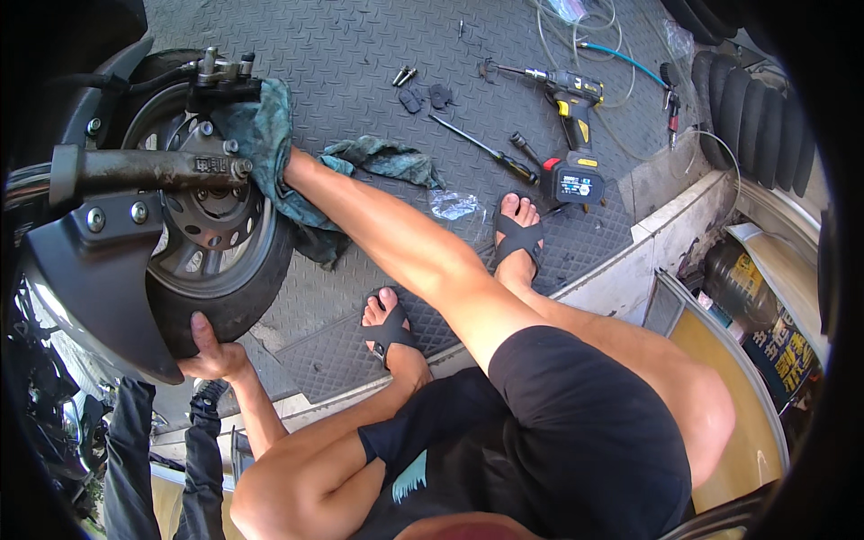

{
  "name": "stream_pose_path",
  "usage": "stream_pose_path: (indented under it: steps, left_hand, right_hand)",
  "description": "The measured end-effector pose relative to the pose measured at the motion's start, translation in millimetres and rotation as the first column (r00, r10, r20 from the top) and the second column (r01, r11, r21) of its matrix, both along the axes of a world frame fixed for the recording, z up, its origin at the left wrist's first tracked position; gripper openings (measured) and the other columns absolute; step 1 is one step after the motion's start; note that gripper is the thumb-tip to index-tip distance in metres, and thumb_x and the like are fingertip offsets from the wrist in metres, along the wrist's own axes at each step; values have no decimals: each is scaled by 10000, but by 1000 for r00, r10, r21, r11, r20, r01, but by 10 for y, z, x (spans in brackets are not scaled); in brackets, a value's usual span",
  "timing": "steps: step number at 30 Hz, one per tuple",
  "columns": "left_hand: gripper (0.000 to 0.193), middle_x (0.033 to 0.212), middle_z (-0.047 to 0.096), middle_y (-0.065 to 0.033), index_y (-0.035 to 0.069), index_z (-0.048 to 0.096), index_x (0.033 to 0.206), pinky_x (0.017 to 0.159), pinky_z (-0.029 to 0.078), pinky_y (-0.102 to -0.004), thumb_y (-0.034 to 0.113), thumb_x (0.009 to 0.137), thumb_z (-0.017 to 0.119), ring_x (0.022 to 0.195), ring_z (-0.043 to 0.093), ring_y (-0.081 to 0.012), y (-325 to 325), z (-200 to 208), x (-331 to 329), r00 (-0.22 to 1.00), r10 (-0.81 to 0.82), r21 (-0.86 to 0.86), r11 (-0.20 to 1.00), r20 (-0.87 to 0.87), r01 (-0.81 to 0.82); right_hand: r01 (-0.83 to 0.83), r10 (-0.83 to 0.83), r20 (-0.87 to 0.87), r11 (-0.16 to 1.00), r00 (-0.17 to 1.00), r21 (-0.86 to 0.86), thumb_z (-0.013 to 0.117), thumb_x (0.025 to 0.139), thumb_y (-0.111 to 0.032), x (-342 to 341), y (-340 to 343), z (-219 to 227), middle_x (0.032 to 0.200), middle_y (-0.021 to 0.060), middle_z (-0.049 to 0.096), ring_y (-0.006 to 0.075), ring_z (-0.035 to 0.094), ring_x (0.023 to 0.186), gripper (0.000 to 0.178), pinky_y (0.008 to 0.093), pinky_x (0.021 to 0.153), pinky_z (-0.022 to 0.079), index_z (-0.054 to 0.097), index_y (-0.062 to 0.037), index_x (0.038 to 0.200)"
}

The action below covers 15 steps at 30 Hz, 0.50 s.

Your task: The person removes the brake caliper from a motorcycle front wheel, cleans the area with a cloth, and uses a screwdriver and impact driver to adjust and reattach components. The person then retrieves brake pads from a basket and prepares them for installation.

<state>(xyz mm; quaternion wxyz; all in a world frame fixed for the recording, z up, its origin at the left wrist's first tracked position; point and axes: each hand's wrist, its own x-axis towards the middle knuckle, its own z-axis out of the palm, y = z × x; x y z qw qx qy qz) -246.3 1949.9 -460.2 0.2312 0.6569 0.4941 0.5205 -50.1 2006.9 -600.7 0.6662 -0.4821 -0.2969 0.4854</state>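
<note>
A wheel with a black tyre (236, 290) stands at the left, under a dark fender (94, 274) and beside a grey fork leg (153, 168). My left hand (214, 353) grips the tyre's lower part, thumb up against it; its other fingers are partly hidden near the fender's tip. A dirty green rag (270, 117) covers most of my right hand (290, 169), which presses it against the brake caliper (220, 83) by the hub. The fingers inside the rag are hidden.
Another rag (387, 160), a cordless drill (573, 103), a screwdriver (515, 166), brake pads (439, 95), bolts (405, 76) and a plastic bag (453, 204) lie on the ridged floor mat. Tyres (756, 117) stand at the right. Another person's trousered legs (130, 459) show at lower left.
</note>
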Motion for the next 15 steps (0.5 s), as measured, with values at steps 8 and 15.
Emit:
stream_pose_path:
  steps: [8,15]
  left_hand:
    - [802,1538,463,-264,-118,356,1553,1194,390,-464,81,886,756,1307,539,-327,27,9,11,1000,-16,-15,1000,-14,16]
    - [798,1516,486,-280,-125,378,1541,1180,397,-475,160,910,773,1306,537,-331,27,-12,55,1000,-8,59,998,-16,9]
  right_hand:
    - [42,-59,-98,985,993,-167,492,1077,-113,-800,-665,150,1413,129,617,223,612,1262,422,363,1137,483,510,31,1473]
    - [2,-27,-126,980,992,-201,482,1089,-118,-1120,-897,292,1417,125,606,220,607,1264,419,361,1145,474,496,28,1482]
